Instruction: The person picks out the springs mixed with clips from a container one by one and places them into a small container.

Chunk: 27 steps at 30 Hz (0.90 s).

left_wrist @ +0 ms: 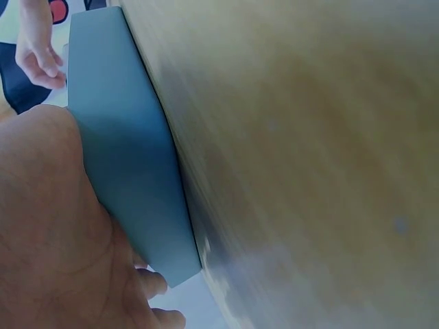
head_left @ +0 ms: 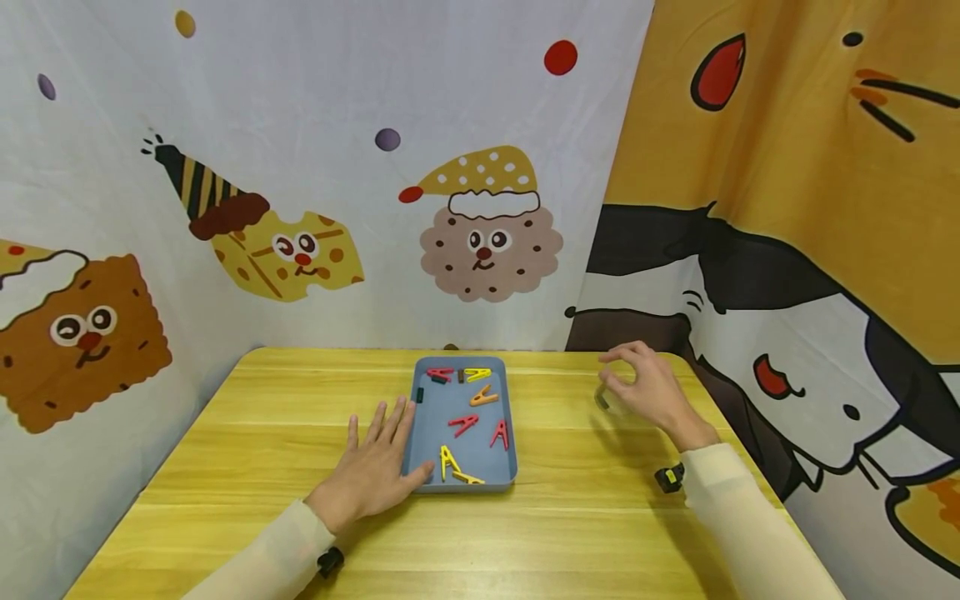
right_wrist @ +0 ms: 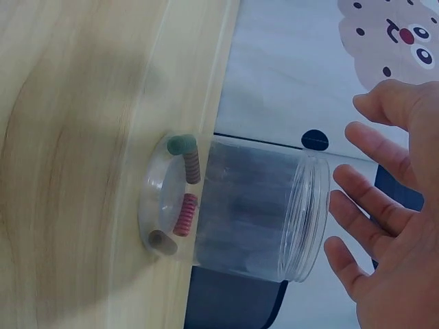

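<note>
My left hand (head_left: 375, 467) lies with fingers spread along the left side of a blue-grey tray (head_left: 512, 454), its thumb over the near left corner. In the tray are red clothespins (head_left: 464, 424), yellow clothespins (head_left: 447, 459), an orange clothespin (head_left: 483, 397) and small dark pegs (head_left: 420, 395). My right hand (head_left: 648, 392) hovers over the mouth of a clear jar (right_wrist: 247, 205), its fingers loosely bent and apart, holding nothing. At the jar's bottom lie several small ribbed pegs, among them a red peg (right_wrist: 185, 215) and a green peg (right_wrist: 182, 144).
The light wooden table (head_left: 285, 417) ends at the back against a printed cloth (head_left: 337, 167). Another printed cloth (head_left: 802, 350) hangs along the right side. The jar stands near the table's back right part.
</note>
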Each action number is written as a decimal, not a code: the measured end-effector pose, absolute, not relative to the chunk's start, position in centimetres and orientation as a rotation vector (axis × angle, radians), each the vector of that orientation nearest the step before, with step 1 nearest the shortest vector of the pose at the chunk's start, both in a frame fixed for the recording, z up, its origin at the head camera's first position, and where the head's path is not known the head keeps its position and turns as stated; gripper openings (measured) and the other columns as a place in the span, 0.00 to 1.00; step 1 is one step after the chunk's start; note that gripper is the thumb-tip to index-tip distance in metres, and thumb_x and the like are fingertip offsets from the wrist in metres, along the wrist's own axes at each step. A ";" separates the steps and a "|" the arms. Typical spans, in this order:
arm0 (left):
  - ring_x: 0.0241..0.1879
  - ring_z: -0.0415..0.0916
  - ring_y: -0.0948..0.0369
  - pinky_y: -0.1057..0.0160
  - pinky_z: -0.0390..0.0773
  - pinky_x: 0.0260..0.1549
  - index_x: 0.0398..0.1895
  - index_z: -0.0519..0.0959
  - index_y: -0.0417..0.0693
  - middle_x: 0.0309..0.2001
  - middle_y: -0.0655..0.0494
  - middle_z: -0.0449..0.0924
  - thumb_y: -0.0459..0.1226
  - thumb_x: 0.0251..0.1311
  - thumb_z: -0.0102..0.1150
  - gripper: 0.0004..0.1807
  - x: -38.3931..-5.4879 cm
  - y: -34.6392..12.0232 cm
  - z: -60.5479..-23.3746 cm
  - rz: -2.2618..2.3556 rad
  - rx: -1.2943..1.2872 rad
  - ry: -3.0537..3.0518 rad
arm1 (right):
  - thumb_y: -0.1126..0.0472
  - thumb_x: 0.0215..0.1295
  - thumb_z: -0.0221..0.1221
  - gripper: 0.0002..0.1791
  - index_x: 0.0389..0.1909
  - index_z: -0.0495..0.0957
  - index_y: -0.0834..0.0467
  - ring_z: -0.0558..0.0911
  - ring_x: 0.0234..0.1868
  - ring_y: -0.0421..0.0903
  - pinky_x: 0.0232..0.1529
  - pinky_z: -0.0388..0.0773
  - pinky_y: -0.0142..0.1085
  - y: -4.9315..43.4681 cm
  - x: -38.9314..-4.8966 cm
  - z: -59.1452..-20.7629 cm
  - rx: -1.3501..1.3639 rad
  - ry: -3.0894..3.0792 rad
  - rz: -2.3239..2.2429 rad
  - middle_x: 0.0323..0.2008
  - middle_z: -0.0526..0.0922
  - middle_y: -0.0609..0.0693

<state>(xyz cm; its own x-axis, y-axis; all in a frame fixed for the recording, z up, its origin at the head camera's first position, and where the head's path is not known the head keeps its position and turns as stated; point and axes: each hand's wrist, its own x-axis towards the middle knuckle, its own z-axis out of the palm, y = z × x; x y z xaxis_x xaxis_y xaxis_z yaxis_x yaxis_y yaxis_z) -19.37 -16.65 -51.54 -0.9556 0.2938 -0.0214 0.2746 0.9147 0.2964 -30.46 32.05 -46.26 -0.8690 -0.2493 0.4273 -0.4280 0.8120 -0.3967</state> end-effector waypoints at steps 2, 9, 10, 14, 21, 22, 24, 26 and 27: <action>0.98 0.36 0.35 0.14 0.36 0.88 1.00 0.41 0.47 0.99 0.47 0.37 0.68 0.85 0.55 0.58 -19.4 -16.7 -51.5 0.450 0.447 3.010 | 0.59 0.81 0.74 0.14 0.62 0.92 0.56 0.89 0.61 0.67 0.58 0.87 0.67 31.9 -30.4 -46.3 0.521 -2.638 0.692 0.66 0.87 0.63; 0.98 0.37 0.35 0.14 0.37 0.88 1.00 0.41 0.47 0.99 0.48 0.38 0.68 0.85 0.55 0.58 -19.4 -16.6 -51.6 0.437 0.444 3.015 | 0.59 0.81 0.74 0.16 0.64 0.91 0.55 0.91 0.57 0.66 0.54 0.89 0.63 31.4 -30.4 -46.5 0.551 -2.633 0.676 0.66 0.87 0.63; 0.98 0.37 0.35 0.14 0.37 0.88 1.00 0.41 0.47 0.99 0.48 0.38 0.68 0.85 0.55 0.58 -19.4 -16.6 -51.6 0.439 0.444 3.014 | 0.59 0.81 0.74 0.16 0.64 0.91 0.55 0.91 0.57 0.66 0.53 0.90 0.62 31.3 -30.3 -46.5 0.555 -2.634 0.680 0.66 0.87 0.63; 0.98 0.37 0.35 0.14 0.35 0.88 0.99 0.42 0.47 0.99 0.47 0.39 0.67 0.85 0.55 0.58 -19.5 -16.6 -51.6 0.452 0.445 3.012 | 0.60 0.81 0.74 0.17 0.66 0.91 0.55 0.91 0.59 0.67 0.56 0.91 0.64 31.0 -30.2 -46.5 0.565 -2.643 0.701 0.67 0.87 0.63; 0.98 0.37 0.35 0.14 0.35 0.88 0.99 0.42 0.47 0.99 0.46 0.40 0.67 0.85 0.55 0.58 -19.5 -16.7 -51.7 0.456 0.453 3.012 | 0.59 0.81 0.74 0.19 0.68 0.90 0.55 0.93 0.51 0.61 0.50 0.93 0.56 30.5 -30.3 -46.9 0.574 -2.660 0.716 0.68 0.86 0.62; 0.98 0.37 0.35 0.14 0.36 0.88 0.99 0.42 0.47 0.99 0.46 0.40 0.67 0.85 0.55 0.58 -19.5 -16.7 -51.7 0.454 0.454 3.013 | 0.59 0.81 0.74 0.19 0.68 0.90 0.55 0.93 0.50 0.60 0.50 0.93 0.56 30.5 -30.3 -46.9 0.580 -2.657 0.711 0.68 0.87 0.62; 0.97 0.37 0.35 0.14 0.36 0.88 0.99 0.42 0.47 0.99 0.46 0.40 0.67 0.85 0.56 0.58 -19.5 -16.7 -51.7 0.455 0.455 3.014 | 0.59 0.80 0.74 0.20 0.68 0.90 0.56 0.93 0.52 0.61 0.52 0.91 0.57 30.3 -30.4 -47.0 0.593 -2.651 0.692 0.68 0.87 0.62; 0.97 0.38 0.35 0.14 0.36 0.88 0.99 0.42 0.46 0.99 0.45 0.41 0.67 0.85 0.56 0.58 -19.5 -16.7 -51.7 0.453 0.453 3.015 | 0.59 0.80 0.75 0.20 0.68 0.90 0.57 0.92 0.57 0.64 0.57 0.90 0.62 30.1 -30.4 -47.0 0.604 -2.644 0.682 0.68 0.88 0.62; 0.97 0.38 0.35 0.14 0.36 0.88 0.99 0.42 0.46 0.99 0.45 0.41 0.67 0.85 0.56 0.58 -19.5 -16.7 -51.7 0.451 0.452 3.015 | 0.59 0.79 0.75 0.21 0.68 0.90 0.57 0.91 0.60 0.65 0.60 0.89 0.64 29.9 -30.4 -47.0 0.612 -2.639 0.672 0.68 0.88 0.62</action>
<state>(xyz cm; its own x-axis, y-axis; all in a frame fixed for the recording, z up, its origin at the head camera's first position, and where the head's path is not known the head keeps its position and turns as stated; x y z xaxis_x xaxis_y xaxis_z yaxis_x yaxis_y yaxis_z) -19.52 -16.65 -51.70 -0.9552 0.2955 -0.0151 0.2782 0.9143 0.2945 -30.37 29.95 -46.99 -0.8458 -0.3193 0.4274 -0.4848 0.7943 -0.3662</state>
